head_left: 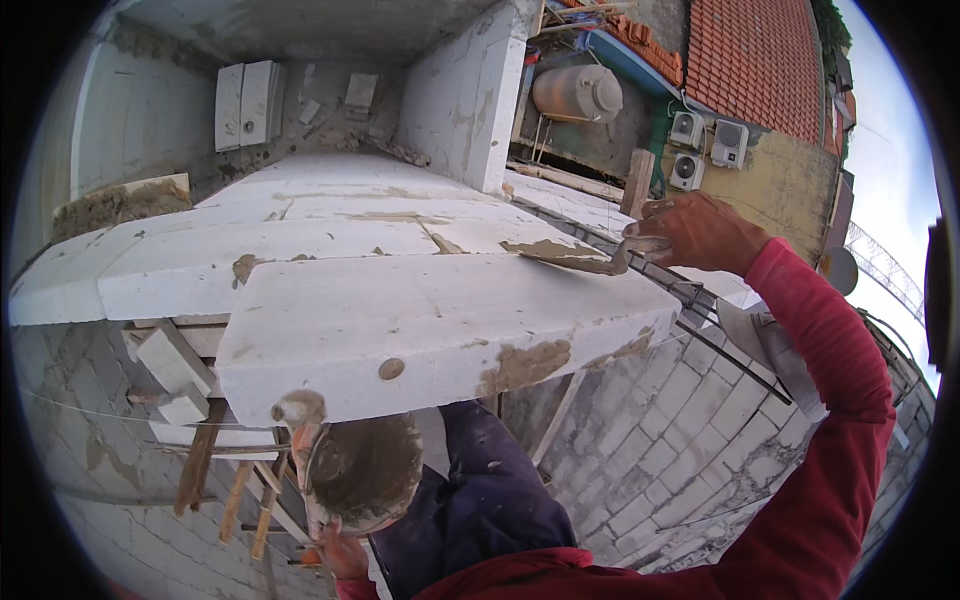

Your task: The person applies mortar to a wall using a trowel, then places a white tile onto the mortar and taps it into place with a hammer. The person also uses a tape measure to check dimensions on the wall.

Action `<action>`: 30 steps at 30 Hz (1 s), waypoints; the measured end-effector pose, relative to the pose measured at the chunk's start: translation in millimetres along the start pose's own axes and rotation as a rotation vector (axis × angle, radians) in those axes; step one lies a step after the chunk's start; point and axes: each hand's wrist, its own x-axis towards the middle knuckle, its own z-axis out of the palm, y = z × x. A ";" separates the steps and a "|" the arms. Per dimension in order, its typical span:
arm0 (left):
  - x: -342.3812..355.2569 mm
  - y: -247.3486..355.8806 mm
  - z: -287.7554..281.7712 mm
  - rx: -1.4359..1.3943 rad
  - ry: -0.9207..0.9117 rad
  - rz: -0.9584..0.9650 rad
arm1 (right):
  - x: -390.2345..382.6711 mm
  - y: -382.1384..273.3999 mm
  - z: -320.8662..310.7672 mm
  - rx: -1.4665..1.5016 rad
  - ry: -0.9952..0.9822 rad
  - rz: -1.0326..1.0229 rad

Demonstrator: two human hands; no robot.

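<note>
Bucket (pixel 428 452) — grey-brown mortar (pixel 362 468) inside

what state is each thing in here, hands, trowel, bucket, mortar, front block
Right hand: closed around the trowel's handle
Trowel: held, blade coated with mortar
Left hand: gripping the bucket's rim
Bucket: held, mouth showing, mortar inside
Mortar: grey, wet-looking
Front white block: lying flat, near side smeared with mortar

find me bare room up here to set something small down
The near white block looks mostly bare mid-top, between the trowel at its far edge and the mortar patch on its front. Its right end is crowded: right hand, trowel and dark metal bars sit close together.
</note>
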 end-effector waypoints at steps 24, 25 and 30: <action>-115.6 101.6 -36.8 -0.515 0.249 0.293 | -152.7 -267.5 -120.0 -0.067 0.508 -0.496; -127.0 106.2 -39.1 -0.473 0.284 0.308 | -147.8 -291.2 -104.9 -0.098 0.533 -0.508; -169.6 133.6 -38.4 -0.436 0.440 0.491 | -105.2 -382.4 -48.4 -0.297 0.639 -0.539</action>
